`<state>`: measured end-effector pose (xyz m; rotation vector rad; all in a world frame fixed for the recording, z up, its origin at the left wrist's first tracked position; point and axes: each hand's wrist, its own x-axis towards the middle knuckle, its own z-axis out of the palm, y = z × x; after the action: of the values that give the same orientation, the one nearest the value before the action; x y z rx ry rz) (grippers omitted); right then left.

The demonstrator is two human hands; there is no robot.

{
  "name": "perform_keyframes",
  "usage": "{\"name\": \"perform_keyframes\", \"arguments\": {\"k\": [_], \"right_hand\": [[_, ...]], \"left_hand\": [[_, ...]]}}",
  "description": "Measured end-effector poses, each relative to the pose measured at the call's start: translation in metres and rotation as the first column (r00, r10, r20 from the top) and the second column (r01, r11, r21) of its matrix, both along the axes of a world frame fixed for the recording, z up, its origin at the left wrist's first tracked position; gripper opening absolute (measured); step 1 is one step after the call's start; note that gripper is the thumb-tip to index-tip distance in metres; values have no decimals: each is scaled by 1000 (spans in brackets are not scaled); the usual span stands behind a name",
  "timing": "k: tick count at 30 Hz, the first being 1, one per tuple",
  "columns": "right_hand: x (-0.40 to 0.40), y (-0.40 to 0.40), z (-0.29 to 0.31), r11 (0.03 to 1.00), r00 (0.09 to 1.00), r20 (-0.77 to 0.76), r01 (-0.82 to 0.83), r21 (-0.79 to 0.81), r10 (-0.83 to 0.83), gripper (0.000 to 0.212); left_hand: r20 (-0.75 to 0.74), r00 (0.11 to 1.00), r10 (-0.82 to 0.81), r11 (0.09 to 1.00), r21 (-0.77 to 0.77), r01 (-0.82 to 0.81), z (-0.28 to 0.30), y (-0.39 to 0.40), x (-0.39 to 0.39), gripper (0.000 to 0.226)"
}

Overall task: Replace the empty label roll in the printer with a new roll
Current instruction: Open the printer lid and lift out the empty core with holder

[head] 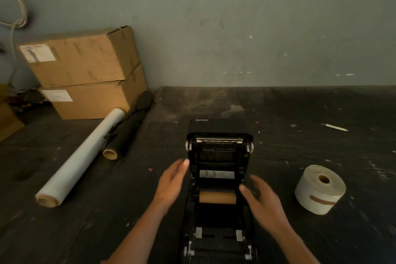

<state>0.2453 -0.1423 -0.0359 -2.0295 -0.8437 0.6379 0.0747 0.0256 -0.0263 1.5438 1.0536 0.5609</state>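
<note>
A black label printer point(218, 227) stands in the middle of the dark table with its lid point(218, 128) swung up and back. Inside its bay lies a bare brown cardboard core point(217, 197), the empty roll. A full white label roll point(320, 188) rests on the table to the right of the printer, its end taped with a brown strip. My left hand point(171, 182) hovers at the printer's left side, fingers apart, tips near the lid hinge. My right hand point(263, 199) is spread open by the printer's right wall, close to the core. Neither hand holds anything.
Two stacked cardboard boxes point(85, 70) stand against the wall at the back left. A long white film roll point(81, 156) and a black roll point(126, 133) lie diagonally in front of them. A small white stick point(335, 127) lies at the back right. Cables point(17, 6) hang at the top left.
</note>
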Motion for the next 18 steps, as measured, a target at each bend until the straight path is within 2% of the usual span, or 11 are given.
{"name": "perform_keyframes", "arguments": {"k": [2, 5, 8, 18], "right_hand": [[-7, -7, -17, 996, 998, 36, -44, -80, 47, 61], [-9, -8, -32, 983, 993, 86, -71, -170, 87, 60], [-9, -3, -36, 976, 980, 149, -99, -192, 129, 54], [-11, 4, -28, 974, 954, 254, -108, -198, 157, 42]], "left_hand": [[-58, 998, -24, 987, 155, 33, -11, -8, -8, 48], [-242, 956, -168, 908, 340, 245, -26, -12, -8, 42], [-397, 889, -228, 816, 420, 397, -44, -15, -4, 40], [-352, 929, -117, 784, 541, 304, -53, -29, 3, 27]]}}
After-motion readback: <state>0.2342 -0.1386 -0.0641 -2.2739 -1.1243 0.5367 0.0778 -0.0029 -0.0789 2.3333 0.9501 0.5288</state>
